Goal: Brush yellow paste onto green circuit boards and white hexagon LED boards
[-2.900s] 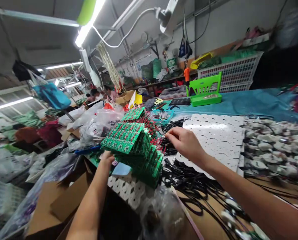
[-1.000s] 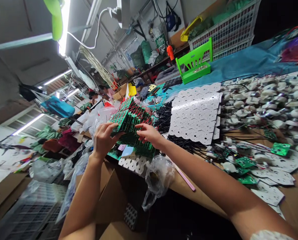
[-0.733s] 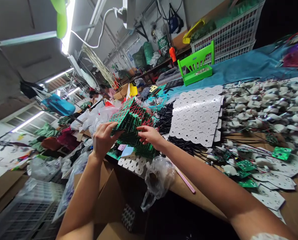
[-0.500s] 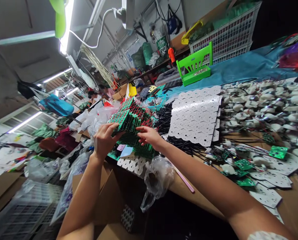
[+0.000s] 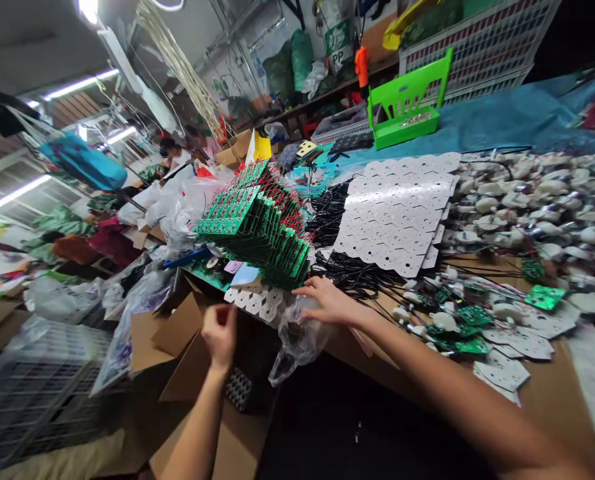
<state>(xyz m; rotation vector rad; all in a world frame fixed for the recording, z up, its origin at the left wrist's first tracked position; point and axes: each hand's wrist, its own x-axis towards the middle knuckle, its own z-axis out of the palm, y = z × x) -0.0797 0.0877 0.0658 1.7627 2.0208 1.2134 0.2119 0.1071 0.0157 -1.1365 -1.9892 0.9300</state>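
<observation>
A tall stack of green circuit boards (image 5: 257,227) with red wires stands near the table's left edge, on a white punched sheet (image 5: 252,301). My right hand (image 5: 327,303) lies just below the stack at the table's edge, fingers stretched out and open, resting by a clear plastic bag (image 5: 297,340). My left hand (image 5: 220,337) hangs lower, off the table and over an open cardboard box (image 5: 177,327). Its fingers are curled, and I see only its back, so anything in them is hidden. Neither hand touches the stack.
White punched panels (image 5: 397,213) lie right of the stack, beside black cables (image 5: 332,213). A heap of white parts (image 5: 527,200) fills the right. Loose green boards (image 5: 457,327) lie near the front edge. A grey crate (image 5: 27,393) sits low left. People work at the back.
Both hands have let go of the green board stack and dropped toward me. The left has gone below the table edge, the right to the edge. The view tilted downward.
</observation>
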